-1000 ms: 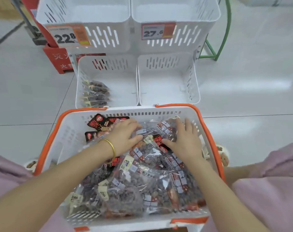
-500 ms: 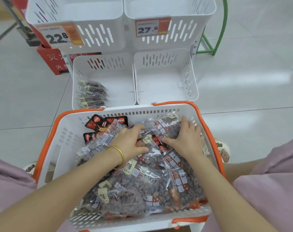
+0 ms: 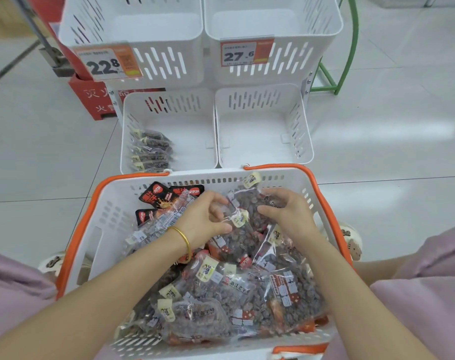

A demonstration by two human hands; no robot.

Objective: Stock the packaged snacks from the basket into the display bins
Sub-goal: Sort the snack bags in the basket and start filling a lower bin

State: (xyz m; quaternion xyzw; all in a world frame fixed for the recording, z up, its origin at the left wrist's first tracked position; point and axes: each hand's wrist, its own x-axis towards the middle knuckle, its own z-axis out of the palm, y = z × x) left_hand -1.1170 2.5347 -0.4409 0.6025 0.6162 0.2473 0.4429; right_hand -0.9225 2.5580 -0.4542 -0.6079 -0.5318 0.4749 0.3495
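White-plastic stock, listed left to right as you knelt over it. Red floor box (image 3: 91, 100) stood far left, behind the rack. Lower-left bin (image 3: 192, 131) held one stack of dark snack packets (image 3: 151, 152) against its left wall. Above it, the upper-left bin (image 3: 156, 29) carried a tag marked 22.8 (image 3: 106, 63). The orange-rimmed basket (image 3: 109, 229) sat just in front of the lower bins, heaped with packaged snacks, black-and-red sachets (image 3: 158, 197) at its far left corner. Your left hand (image 3: 205, 219), gold bangle (image 3: 184, 242) at the wrist, had its fingers curled round the left edge of a clear packet (image 3: 249, 203) raised just above the heap. Your right hand (image 3: 288, 219) pinched the same packet's right side, thumb under, fingers over. Lower-right bin (image 3: 257, 136) and the upper-right bin (image 3: 270, 24), tagged 27.6 (image 3: 238, 55), followed. A green frame (image 3: 354, 35) stood far right.
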